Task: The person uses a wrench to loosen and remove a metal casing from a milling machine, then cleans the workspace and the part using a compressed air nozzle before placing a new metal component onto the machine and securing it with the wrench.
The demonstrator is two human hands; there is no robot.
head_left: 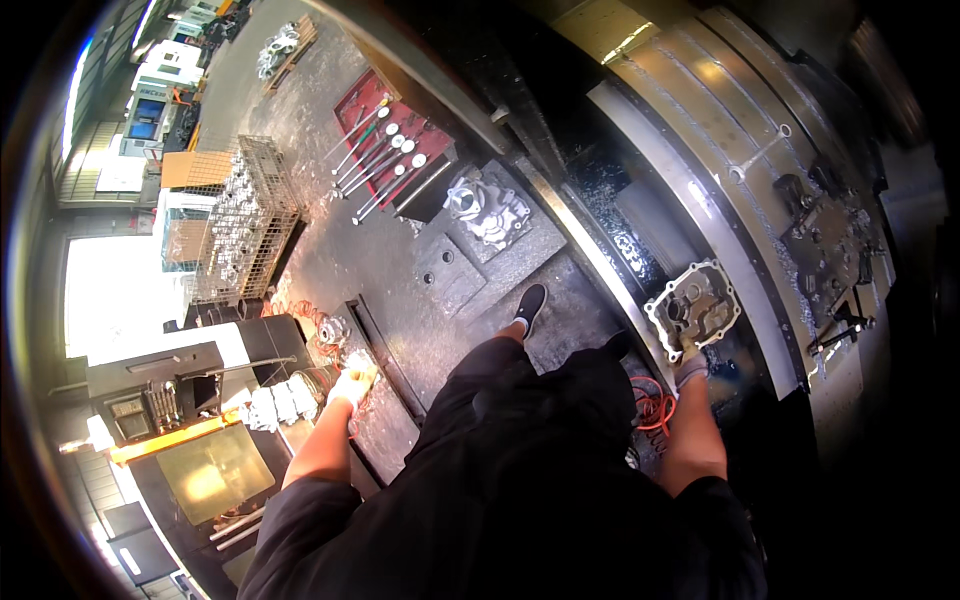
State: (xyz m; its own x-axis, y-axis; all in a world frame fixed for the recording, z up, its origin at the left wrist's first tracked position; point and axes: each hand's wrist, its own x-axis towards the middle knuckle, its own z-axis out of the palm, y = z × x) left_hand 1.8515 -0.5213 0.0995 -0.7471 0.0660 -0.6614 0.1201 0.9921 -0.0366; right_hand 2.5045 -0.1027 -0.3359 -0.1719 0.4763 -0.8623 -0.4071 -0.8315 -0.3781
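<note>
My right hand [688, 362], in a light work glove, grips the lower edge of a grey cast-metal housing [693, 303] with a round flange and bolt holes, held up in front of the machine's sloped steel panel [700, 110]. My left hand [354, 383], also gloved, reaches out to the left and rests on a small shiny metal part [360, 362] at the edge of a dark workbench [400, 270]. Another round metal part [332, 329] lies just beyond it.
A second cast housing [487, 212] lies on a grey plate on the bench. A red tray [385, 125] holds several long tools. A wire cage [245, 215] full of castings stands at the left. An orange coiled hose [652, 405] hangs near my right arm.
</note>
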